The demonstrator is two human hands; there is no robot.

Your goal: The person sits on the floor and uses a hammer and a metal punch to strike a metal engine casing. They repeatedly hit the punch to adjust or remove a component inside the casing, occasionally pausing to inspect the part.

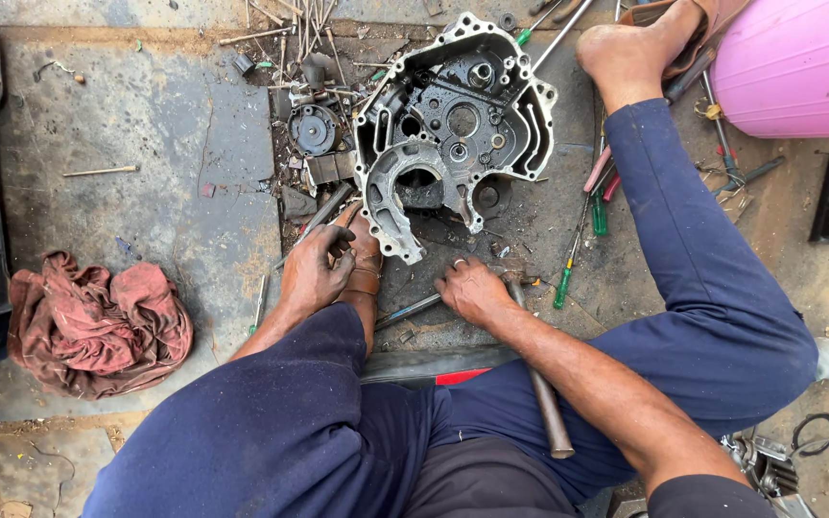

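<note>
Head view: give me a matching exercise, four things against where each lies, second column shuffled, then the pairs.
1 engine casing
2 red rag
3 pink tub
4 green-handled screwdriver

A top right corner
B on the floor at far left
C centre, beyond both hands
D right of the right hand, beside the leg

Pairs: 1-C, 2-B, 3-A, 4-D

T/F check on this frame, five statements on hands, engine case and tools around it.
1. The engine case lies on the ground with its open side up. True.
2. The right hand is at a hammer. True.
3. The left hand rests on the red rag. False: it is near the case's lower edge, the rag lies apart.
4. The bucket is blue. False: pink.
5. Green-handled screwdrivers lie right of the case. True.
</note>
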